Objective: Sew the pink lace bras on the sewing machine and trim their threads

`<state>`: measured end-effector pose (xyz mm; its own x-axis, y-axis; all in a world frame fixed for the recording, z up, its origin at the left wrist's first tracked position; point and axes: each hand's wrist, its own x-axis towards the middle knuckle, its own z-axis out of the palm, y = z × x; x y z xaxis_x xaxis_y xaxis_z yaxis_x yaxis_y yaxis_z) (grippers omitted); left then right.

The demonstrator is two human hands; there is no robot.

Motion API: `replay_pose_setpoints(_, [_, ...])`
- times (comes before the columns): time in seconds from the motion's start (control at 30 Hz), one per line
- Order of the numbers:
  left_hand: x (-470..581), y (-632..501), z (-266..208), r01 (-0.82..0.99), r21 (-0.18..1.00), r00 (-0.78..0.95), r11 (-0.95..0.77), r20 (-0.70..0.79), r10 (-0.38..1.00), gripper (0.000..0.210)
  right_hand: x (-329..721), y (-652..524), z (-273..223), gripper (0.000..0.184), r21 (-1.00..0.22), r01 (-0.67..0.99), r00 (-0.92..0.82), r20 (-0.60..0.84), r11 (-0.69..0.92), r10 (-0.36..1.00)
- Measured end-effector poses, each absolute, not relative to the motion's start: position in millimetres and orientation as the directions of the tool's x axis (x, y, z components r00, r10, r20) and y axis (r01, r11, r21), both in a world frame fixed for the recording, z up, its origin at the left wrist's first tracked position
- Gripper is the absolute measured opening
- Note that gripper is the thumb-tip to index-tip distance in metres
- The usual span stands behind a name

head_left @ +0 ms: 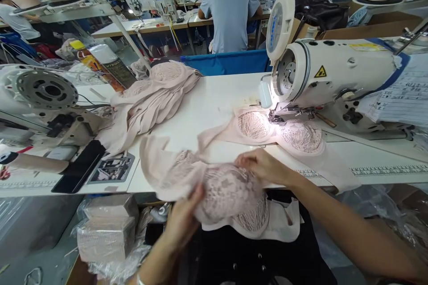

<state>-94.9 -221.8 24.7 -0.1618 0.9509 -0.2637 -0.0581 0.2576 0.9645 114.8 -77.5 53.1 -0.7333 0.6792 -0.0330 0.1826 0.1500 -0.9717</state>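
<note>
White counter runs across mid-frame. Lace bra is bottom centre, blurry, hands apart but both gripping it: left hand on the lower left, right hand up top. Seems mid-handling to me. Second bra sits under the sewing machine, centre right, so probably not finished. Pile of similar pieces upper left; can't tell if those are done.

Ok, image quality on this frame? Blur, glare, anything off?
Head view: left hand and the lace garment it grips are smeared, probably motion blur; head view: bright light below the sewing machine on the right washes out part of the fabric under it; head view: handwriting on the paper sheet is too soft to read.
</note>
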Motion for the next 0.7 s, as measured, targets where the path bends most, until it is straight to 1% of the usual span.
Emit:
replay_pose_setpoints(0.03, [-83.9, -229.1, 12.6, -0.022, 0.949, -0.153, 0.314, -0.314, 0.937, 0.074, 121.0, -88.4, 53.6, 0.063, -0.958, 0.235, -0.756, -0.072, 0.167, 0.650])
replay_pose_setpoints(0.07, [-75.5, -235.2, 5.1, 0.067, 0.939, -0.091, 0.338, -0.332, 0.939, 0.074, 128.0, -99.0, 53.9, 0.062, -0.943, 0.283, -0.760, -0.109, 0.175, 0.640])
replay_pose_setpoints(0.1, [-70.0, -240.3, 2.4, 0.189, 0.926, 0.015, 0.328, -0.337, 0.941, 0.073, 135.8, -108.9, 53.8, 0.060, -0.926, 0.333, -0.746, -0.144, 0.177, 0.650])
replay_pose_setpoints(0.13, [-67.2, -244.4, 4.3, 0.319, 0.907, 0.171, 0.274, -0.340, 0.925, 0.070, 144.2, -117.9, 53.3, 0.056, -0.906, 0.385, -0.720, -0.176, 0.176, 0.672])
replay_pose_setpoints(0.17, [-66.7, -247.5, 10.2, 0.422, 0.887, 0.352, 0.186, -0.350, 0.868, 0.063, 152.8, -125.8, 52.3, 0.050, -0.883, 0.435, -0.690, -0.202, 0.175, 0.695])
replay_pose_setpoints(0.2, [-67.7, -249.4, 18.6, 0.467, 0.879, 0.516, 0.097, -0.360, 0.777, 0.055, 161.2, -132.9, 50.9, 0.044, -0.860, 0.479, -0.666, -0.223, 0.179, 0.712])
replay_pose_setpoints(0.23, [-69.2, -250.2, 28.3, 0.451, 0.892, 0.639, 0.043, -0.356, 0.682, 0.046, 168.9, -139.1, 49.2, 0.038, -0.840, 0.511, -0.646, -0.233, 0.185, 0.727])
replay_pose_setpoints(0.27, [-70.4, -249.8, 37.7, 0.381, 0.924, 0.716, 0.042, -0.324, 0.619, 0.041, 175.5, -144.7, 47.2, 0.034, -0.828, 0.528, -0.634, -0.236, 0.189, 0.736])
replay_pose_setpoints(0.3, [-70.5, -248.4, 45.9, 0.287, 0.956, 0.737, 0.067, -0.265, 0.622, 0.040, 180.9, -149.9, 45.3, 0.031, -0.827, 0.530, -0.631, -0.236, 0.188, 0.739])
replay_pose_setpoints(0.33, [-69.1, -245.8, 51.8, 0.200, 0.977, 0.707, 0.081, -0.201, 0.678, 0.041, 185.0, -154.7, 43.5, 0.029, -0.831, 0.527, -0.636, -0.243, 0.181, 0.732])
replay_pose_setpoints(0.37, [-66.3, -242.2, 55.0, 0.157, 0.986, 0.632, 0.051, -0.140, 0.762, 0.040, 188.2, -159.3, 42.0, 0.028, -0.836, 0.522, -0.642, -0.254, 0.170, 0.723])
replay_pose_setpoints(0.4, [-62.3, -237.7, 55.5, 0.182, 0.983, 0.539, -0.028, -0.076, 0.839, 0.037, 190.8, -163.5, 41.0, 0.027, -0.841, 0.518, -0.650, -0.265, 0.159, 0.712])
replay_pose_setpoints(0.43, [-57.6, -232.5, 53.5, 0.271, 0.952, 0.466, -0.142, 0.000, 0.885, 0.034, 193.1, -167.5, 40.5, 0.027, -0.844, 0.515, -0.657, -0.276, 0.150, 0.701])
replay_pose_setpoints(0.47, [-52.9, -227.0, 49.6, 0.386, 0.882, 0.450, -0.270, 0.076, 0.890, 0.032, 195.5, -171.1, 40.4, 0.026, -0.846, 0.513, -0.664, -0.283, 0.145, 0.692])
replay_pose_setpoints(0.5, [-48.8, -221.4, 44.6, 0.477, 0.786, 0.496, -0.392, 0.128, 0.859, 0.031, 198.4, -174.3, 40.7, 0.027, -0.850, 0.507, -0.670, -0.286, 0.141, 0.685])
replay_pose_setpoints(0.53, [-45.8, -216.2, 39.3, 0.518, 0.695, 0.575, -0.499, 0.149, 0.805, 0.027, 201.8, -177.0, 41.4, 0.028, -0.856, 0.499, -0.675, -0.287, 0.135, 0.679])
replay_pose_setpoints(0.57, [-44.3, -211.7, 34.5, 0.516, 0.633, 0.652, -0.577, 0.147, 0.744, 0.020, 205.7, -179.1, 42.3, 0.029, -0.862, 0.491, -0.681, -0.291, 0.124, 0.672])
replay_pose_setpoints(0.6, [-44.5, -208.0, 30.7, 0.492, 0.610, 0.711, -0.621, 0.131, 0.691, 0.012, 209.9, -180.5, 43.3, 0.029, -0.869, 0.482, -0.689, -0.300, 0.109, 0.660])
replay_pose_setpoints(0.63, [-46.1, -205.3, 28.4, 0.463, 0.621, 0.749, -0.633, 0.108, 0.654, 0.007, 214.3, -181.0, 44.2, 0.030, -0.877, 0.471, -0.702, -0.309, 0.094, 0.642])
replay_pose_setpoints(0.7, [-52.1, -202.2, 27.6, 0.415, 0.706, 0.780, -0.574, 0.050, 0.624, 0.016, 222.3, -179.9, 45.6, 0.031, -0.895, 0.441, -0.741, -0.318, 0.072, 0.592])
